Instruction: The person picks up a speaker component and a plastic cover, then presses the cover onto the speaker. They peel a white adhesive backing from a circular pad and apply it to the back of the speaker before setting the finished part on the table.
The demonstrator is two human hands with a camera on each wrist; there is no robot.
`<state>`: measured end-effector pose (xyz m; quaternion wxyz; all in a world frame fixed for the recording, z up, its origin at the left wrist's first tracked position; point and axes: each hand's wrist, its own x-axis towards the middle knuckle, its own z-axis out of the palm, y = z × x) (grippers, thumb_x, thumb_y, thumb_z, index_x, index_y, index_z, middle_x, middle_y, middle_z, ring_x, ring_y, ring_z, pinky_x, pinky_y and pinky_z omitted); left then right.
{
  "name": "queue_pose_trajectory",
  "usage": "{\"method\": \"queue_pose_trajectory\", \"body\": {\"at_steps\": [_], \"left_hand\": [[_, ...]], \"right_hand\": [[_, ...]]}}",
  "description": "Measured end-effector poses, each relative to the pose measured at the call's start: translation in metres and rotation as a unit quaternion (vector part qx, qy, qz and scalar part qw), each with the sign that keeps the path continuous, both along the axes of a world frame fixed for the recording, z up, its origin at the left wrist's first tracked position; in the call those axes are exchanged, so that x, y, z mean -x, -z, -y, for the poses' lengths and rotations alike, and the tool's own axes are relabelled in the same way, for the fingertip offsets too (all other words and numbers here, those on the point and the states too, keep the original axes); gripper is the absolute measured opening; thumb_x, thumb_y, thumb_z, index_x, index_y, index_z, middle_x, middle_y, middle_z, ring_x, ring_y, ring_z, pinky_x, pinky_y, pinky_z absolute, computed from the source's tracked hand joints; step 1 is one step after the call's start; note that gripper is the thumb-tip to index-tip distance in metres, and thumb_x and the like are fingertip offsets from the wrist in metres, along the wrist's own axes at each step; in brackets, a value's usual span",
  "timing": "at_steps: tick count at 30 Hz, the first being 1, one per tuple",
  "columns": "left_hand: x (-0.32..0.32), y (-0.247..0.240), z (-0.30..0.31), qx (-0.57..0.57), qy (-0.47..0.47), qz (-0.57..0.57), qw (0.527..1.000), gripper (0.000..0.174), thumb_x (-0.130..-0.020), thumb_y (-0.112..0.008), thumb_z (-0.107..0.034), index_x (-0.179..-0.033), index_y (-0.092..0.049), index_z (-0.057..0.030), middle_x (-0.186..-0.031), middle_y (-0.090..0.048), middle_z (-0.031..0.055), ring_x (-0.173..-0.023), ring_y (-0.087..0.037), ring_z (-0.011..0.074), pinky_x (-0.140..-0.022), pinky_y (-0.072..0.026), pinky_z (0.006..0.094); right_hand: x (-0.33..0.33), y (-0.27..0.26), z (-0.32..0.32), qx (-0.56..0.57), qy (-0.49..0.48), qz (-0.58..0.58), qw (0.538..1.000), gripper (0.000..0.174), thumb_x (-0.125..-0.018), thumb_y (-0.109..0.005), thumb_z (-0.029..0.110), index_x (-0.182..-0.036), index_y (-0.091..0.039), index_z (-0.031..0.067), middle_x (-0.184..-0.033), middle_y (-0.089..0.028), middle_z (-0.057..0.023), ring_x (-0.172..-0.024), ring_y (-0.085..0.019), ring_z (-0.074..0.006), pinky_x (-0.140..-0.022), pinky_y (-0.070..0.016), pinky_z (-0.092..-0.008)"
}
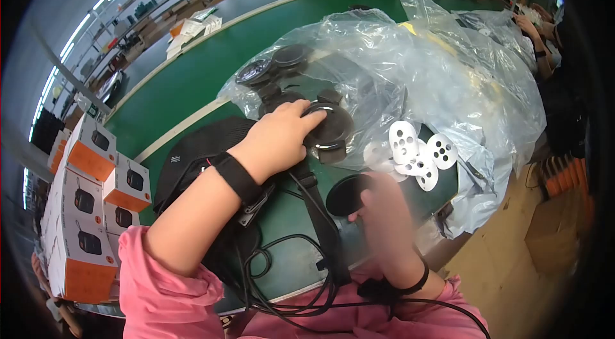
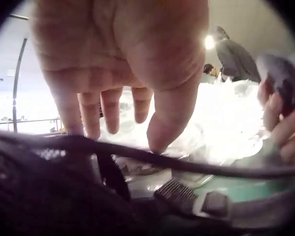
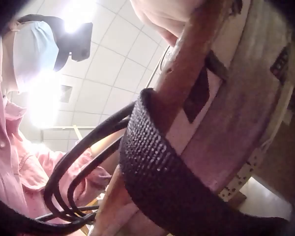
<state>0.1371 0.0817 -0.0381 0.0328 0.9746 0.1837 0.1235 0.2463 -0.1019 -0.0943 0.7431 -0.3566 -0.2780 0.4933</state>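
In the head view my left hand [image 1: 278, 137] reaches over the bench, its fingertips touching a dark round part [image 1: 333, 126] with a short tab. The left wrist view shows that hand's fingers [image 2: 110, 110] extended downward with the thumb apart. More dark round parts [image 1: 289, 57] lie beyond, on and under clear plastic. My right hand [image 1: 389, 217], blurred, grips a flat black disc [image 1: 346, 196] by its edge, near the bench front. Just beyond it lie several white oval pieces [image 1: 405, 143] with dark round spots. The right wrist view barely shows that hand.
A large clear plastic bag [image 1: 474, 82] covers the right of the green bench [image 1: 192, 76]. Printed white-and-orange boxes [image 1: 86, 211] are stacked at left. A black bag [image 1: 192, 153] and looped black cables [image 1: 256, 262] lie near my body. Another person's arm [image 1: 535, 34] shows far right.
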Motion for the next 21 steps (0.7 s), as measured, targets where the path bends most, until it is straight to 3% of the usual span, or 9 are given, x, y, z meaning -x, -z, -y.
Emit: {"method": "queue_pose_trajectory", "body": {"at_steps": [2, 5, 11, 13, 14, 15, 16, 18, 21], "left_hand": [[-0.007, 0.009, -0.002, 0.0, 0.001, -0.035, 0.999, 0.041, -0.065, -0.055, -0.004, -0.106, -0.054, -0.0101, -0.107, -0.052, 0.0122, -0.092, -0.053, 0.0307, -0.079, -0.0438, 0.0362], [-0.004, -0.001, 0.003, -0.054, 0.005, -0.043, 0.998, 0.037, -0.066, -0.055, -0.004, -0.102, -0.055, -0.0116, -0.105, -0.054, 0.0089, -0.089, -0.054, 0.0293, -0.076, -0.0449, 0.0367], [0.03, -0.035, 0.029, -0.01, -0.077, 0.203, 0.976, 0.039, -0.068, -0.046, 0.011, -0.099, -0.06, -0.0091, -0.112, -0.051, 0.0113, -0.099, -0.053, 0.027, -0.078, -0.0443, 0.0311], [0.054, -0.042, 0.04, -0.018, -0.061, 0.274, 0.96, 0.049, -0.061, -0.037, 0.016, -0.098, -0.061, -0.0051, -0.12, -0.045, 0.0158, -0.102, -0.052, 0.0243, -0.081, -0.0423, 0.0297], [0.065, -0.044, 0.048, -0.033, -0.076, 0.28, 0.956, 0.046, -0.062, -0.039, 0.015, -0.097, -0.062, -0.0062, -0.116, -0.048, 0.0166, -0.092, -0.055, 0.0244, -0.077, -0.0437, 0.029], [0.076, -0.045, 0.055, -0.039, -0.087, 0.282, 0.955, 0.045, -0.063, -0.04, 0.014, -0.096, -0.062, -0.0068, -0.114, -0.049, 0.0171, -0.087, -0.056, 0.0244, -0.075, -0.0443, 0.0286], [0.088, -0.047, 0.062, -0.044, -0.098, 0.285, 0.952, 0.043, -0.064, -0.041, 0.013, -0.095, -0.062, -0.0073, -0.112, -0.05, 0.0175, -0.082, -0.057, 0.0245, -0.073, -0.045, 0.0283], [0.11, -0.045, 0.072, 0.091, -0.112, 0.253, 0.957, 0.043, -0.063, -0.04, 0.013, -0.096, -0.061, -0.0042, -0.1, -0.056, 0.015, -0.078, -0.057, 0.0246, -0.071, -0.044, 0.0268], [0.133, -0.036, 0.084, 0.197, -0.131, 0.271, 0.933, 0.041, -0.064, -0.039, 0.013, -0.097, -0.06, -0.0012, -0.088, -0.058, 0.0125, -0.079, -0.057, 0.0232, -0.072, -0.0424, 0.0248]], "right_hand": [[0.001, -0.003, 0.001, 0.009, 0.005, 0.015, 1.0, 0.03, -0.084, -0.048, 0.006, -0.114, -0.043, 0.0038, -0.101, -0.055, -0.0044, -0.084, -0.051, -0.0093, -0.066, -0.0416, -0.0225], [0.0, -0.011, 0.001, 0.062, 0.005, 0.034, 0.998, 0.029, -0.084, -0.05, 0.005, -0.112, -0.045, 0.0027, -0.103, -0.055, -0.0048, -0.087, -0.051, -0.0093, -0.068, -0.0417, -0.0221], [0.007, -0.008, 0.0, -0.022, 0.03, 0.017, 0.999, 0.028, -0.078, -0.055, -0.003, -0.105, -0.049, 0.0006, -0.104, -0.055, -0.0063, -0.087, -0.052, -0.0136, -0.072, -0.0414, -0.0214], [0.0, -0.013, 0.004, -0.093, 0.073, 0.304, 0.945, 0.026, -0.065, -0.057, -0.009, -0.088, -0.056, 0.0014, -0.096, -0.058, -0.0083, -0.084, -0.053, -0.0194, -0.072, -0.0422, -0.0268], [-0.002, -0.02, 0.005, -0.124, 0.105, 0.415, 0.895, 0.026, -0.057, -0.058, -0.012, -0.079, -0.06, 0.0023, -0.09, -0.059, -0.0092, -0.081, -0.053, -0.0227, -0.071, -0.0428, -0.0303], [-0.002, -0.031, 0.005, -0.123, 0.099, 0.415, 0.896, 0.026, -0.057, -0.058, -0.012, -0.079, -0.06, 0.0023, -0.09, -0.059, -0.0092, -0.081, -0.053, -0.0227, -0.071, -0.0428, -0.0303], [-0.001, -0.04, 0.004, -0.17, 0.109, 0.48, 0.854, 0.028, -0.052, -0.058, -0.01, -0.077, -0.061, 0.0035, -0.088, -0.059, -0.0086, -0.08, -0.053, -0.023, -0.07, -0.0428, -0.0316], [0.004, -0.052, 0.003, -0.227, 0.119, 0.566, 0.783, 0.031, -0.047, -0.058, -0.003, -0.076, -0.064, 0.007, -0.087, -0.058, -0.007, -0.077, -0.052, -0.0237, -0.067, -0.0427, -0.0319], [0.013, -0.072, 0.0, -0.24, 0.085, 0.61, 0.751, 0.03, -0.049, -0.058, 0.0, -0.077, -0.065, 0.0074, -0.087, -0.058, -0.0069, -0.077, -0.052, -0.0237, -0.067, -0.0423, -0.0315]]}}
